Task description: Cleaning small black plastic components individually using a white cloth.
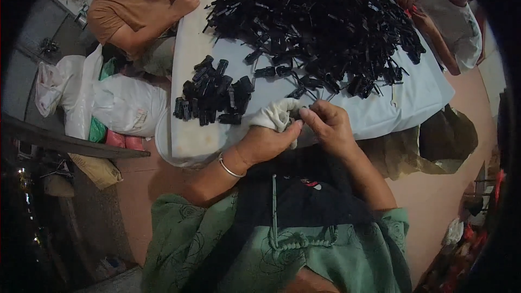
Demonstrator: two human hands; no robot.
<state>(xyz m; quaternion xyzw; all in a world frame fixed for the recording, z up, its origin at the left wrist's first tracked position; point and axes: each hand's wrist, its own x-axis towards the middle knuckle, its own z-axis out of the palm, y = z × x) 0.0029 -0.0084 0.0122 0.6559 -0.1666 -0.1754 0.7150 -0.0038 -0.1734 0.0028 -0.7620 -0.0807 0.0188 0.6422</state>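
My left hand, with a bangle on its wrist, is closed at the table's near edge around a bunched white cloth that covers most of its fingers. My right hand meets it from the right, thumb and forefinger pinched together. Between the two hands sits a small dark piece, largely hidden by cloth and fingers, so its kind cannot be made out. Just beyond lie loose black plastic parts. A smaller group of stubby black parts lies to the left.
A large heap of black parts covers the far side of the white-covered table. One person sits at the far left, another at the far right. White sacks stand left; brown sheeting hangs at the right.
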